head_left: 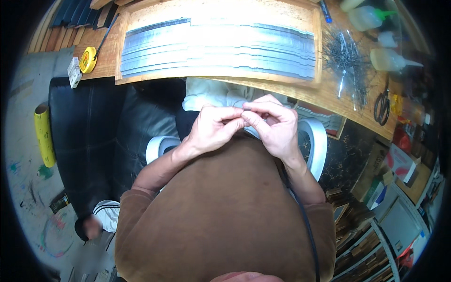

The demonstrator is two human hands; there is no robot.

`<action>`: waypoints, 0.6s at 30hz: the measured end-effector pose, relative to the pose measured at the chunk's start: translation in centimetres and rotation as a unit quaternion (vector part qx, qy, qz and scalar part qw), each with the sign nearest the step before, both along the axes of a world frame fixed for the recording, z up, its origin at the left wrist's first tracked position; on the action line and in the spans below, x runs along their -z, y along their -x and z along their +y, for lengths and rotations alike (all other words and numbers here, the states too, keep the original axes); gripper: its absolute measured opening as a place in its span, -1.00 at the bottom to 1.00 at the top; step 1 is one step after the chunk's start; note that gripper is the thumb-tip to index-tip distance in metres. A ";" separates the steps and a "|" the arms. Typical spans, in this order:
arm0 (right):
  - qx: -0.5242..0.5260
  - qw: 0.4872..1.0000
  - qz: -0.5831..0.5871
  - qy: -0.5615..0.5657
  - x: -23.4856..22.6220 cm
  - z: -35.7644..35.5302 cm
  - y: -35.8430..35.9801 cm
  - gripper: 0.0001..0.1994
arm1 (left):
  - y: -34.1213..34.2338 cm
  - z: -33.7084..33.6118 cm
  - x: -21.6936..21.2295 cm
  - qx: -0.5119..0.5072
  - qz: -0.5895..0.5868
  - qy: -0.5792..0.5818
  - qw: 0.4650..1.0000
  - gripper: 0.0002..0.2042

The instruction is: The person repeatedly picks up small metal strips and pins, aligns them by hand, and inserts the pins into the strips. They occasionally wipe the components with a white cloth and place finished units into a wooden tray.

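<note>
My left hand (211,126) and my right hand (276,128) meet in front of my chest, fingertips touching. Thumb and forefinger of each are pinched together. Between the tips a tiny dark thing (245,110) shows, too small to name. Just beyond my hands, on the bench, lies a shallow wooden tray (318,44) with rows of thin grey strips (216,54), partly washed out by glare. Pale cloth (213,96) lies under the bench edge, behind my hands.
At the bench's right are thin dark wire-like pieces (345,58), scissors (383,105) and squeeze bottles (390,60). A yellow tape measure (88,59) sits at the left end. White chair arms (317,145) flank me; a black sofa (87,131) stands left, with another person (107,215) near it.
</note>
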State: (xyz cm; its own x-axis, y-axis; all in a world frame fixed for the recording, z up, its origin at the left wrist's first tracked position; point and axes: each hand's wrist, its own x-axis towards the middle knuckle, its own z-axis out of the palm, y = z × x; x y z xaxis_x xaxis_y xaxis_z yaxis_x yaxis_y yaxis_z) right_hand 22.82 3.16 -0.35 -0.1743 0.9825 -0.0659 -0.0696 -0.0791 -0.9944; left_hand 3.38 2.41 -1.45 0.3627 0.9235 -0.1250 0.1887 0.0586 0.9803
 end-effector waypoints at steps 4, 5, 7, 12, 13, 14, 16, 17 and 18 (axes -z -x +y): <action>-0.038 0.993 -0.064 -0.090 -0.7 -0.3 0.0 -0.85 | -0.1 -1.8 1.2 -0.041 -0.027 -0.125 0.991 -0.86; -0.047 0.991 -0.071 -0.103 -0.8 -0.3 -0.1 -0.84 | -0.1 -2.1 1.2 -0.055 -0.033 -0.145 0.987 -0.86; -0.061 0.992 -0.062 -0.092 -1.0 -0.3 -0.1 -0.85 | 0.1 -2.3 1.3 -0.046 -0.037 -0.136 0.989 -0.84; -0.079 0.990 -0.067 -0.095 -0.9 -0.2 -0.3 -0.87 | 0.0 -3.0 2.2 -0.059 -0.056 -0.133 0.988 -0.81; -0.082 0.990 -0.069 -0.093 -0.9 -0.2 -0.4 -0.87 | 0.1 -3.0 2.1 -0.057 -0.054 -0.132 0.988 -0.81; -0.085 0.990 -0.071 -0.092 -1.0 -0.1 -0.4 -0.87 | 0.1 -2.9 2.0 -0.055 -0.052 -0.131 0.988 -0.80; -0.089 0.990 -0.070 -0.089 -1.0 -0.1 -0.4 -0.86 | 0.1 -2.8 1.7 -0.052 -0.050 -0.131 0.989 -0.80; -0.090 0.990 -0.067 -0.088 -1.0 -0.2 -0.4 -0.86 | 0.1 -2.8 1.5 -0.052 -0.049 -0.133 0.989 -0.80; -0.091 0.990 -0.064 -0.087 -1.0 -0.2 -0.4 -0.86 | 0.1 -2.8 1.4 -0.051 -0.049 -0.134 0.988 -0.80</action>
State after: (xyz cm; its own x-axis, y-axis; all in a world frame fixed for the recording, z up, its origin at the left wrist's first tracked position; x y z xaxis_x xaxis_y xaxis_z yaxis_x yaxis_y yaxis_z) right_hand 23.27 2.97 0.61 -0.3510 0.9339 0.0680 0.0567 0.0937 -0.9940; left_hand 3.28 -0.35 -2.86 0.2639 0.9512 0.1601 0.0979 -0.1916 0.9766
